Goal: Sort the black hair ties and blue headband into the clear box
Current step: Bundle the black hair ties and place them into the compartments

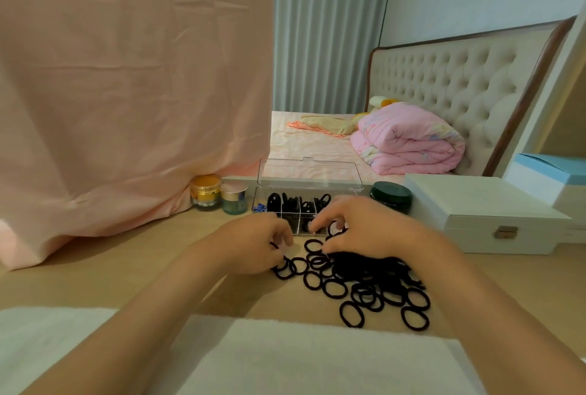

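Note:
A pile of black hair ties (364,287) lies on the wooden table in front of the clear box (309,172), whose lid stands open. Several black ties fill its back compartments, and the blue headband (260,207) sits in its far-left compartment. My left hand (253,244) rests on the left edge of the pile, fingers curled on a black tie. My right hand (367,228) hovers over the pile's top by the box's front edge, fingers pinching a black tie.
A gold jar (205,191) and a pale green jar (234,197) stand left of the box, a dark green jar (391,196) to its right. A white case (488,214) sits at the right. Pink cloth (126,93) hangs left; a white towel (285,359) lies near me.

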